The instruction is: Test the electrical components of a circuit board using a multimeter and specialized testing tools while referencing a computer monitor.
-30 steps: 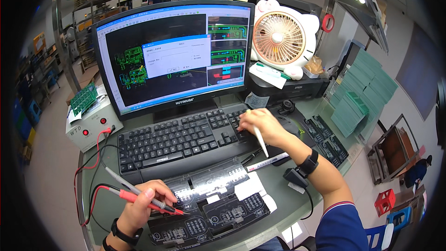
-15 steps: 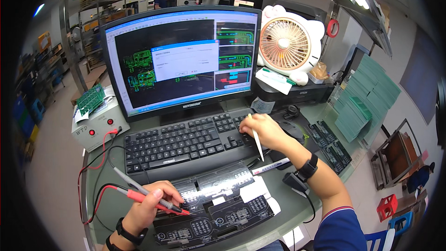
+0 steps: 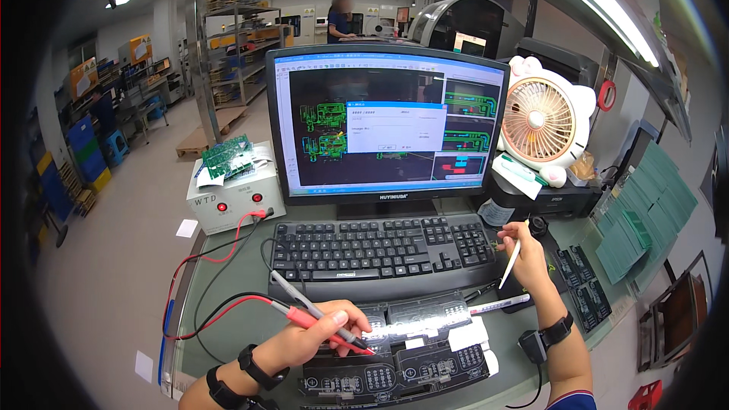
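Observation:
My left hand (image 3: 319,338) grips two test probes, one red (image 3: 307,320) and one grey-black (image 3: 292,295), with their tips resting on a black panel of circuit boards (image 3: 402,357) at the desk's front edge. My right hand (image 3: 524,258) holds a white pen (image 3: 509,266) point-down just past the right end of the black keyboard (image 3: 380,250). A white marker (image 3: 499,304) lies on the desk below that hand. The monitor (image 3: 387,125) behind the keyboard shows a board layout with a dialog box.
A white tester box (image 3: 231,201) with red buttons stands at the left, and a green circuit board (image 3: 228,156) lies on top. Red and black leads (image 3: 220,304) run from it. A small desk fan (image 3: 541,121), a black printer (image 3: 543,197) and stacked green boards (image 3: 645,220) are at the right.
My right hand has moved off the keyboard to its right end, still holding the pen. My view has shifted left. The left hand keeps the probes on the panel.

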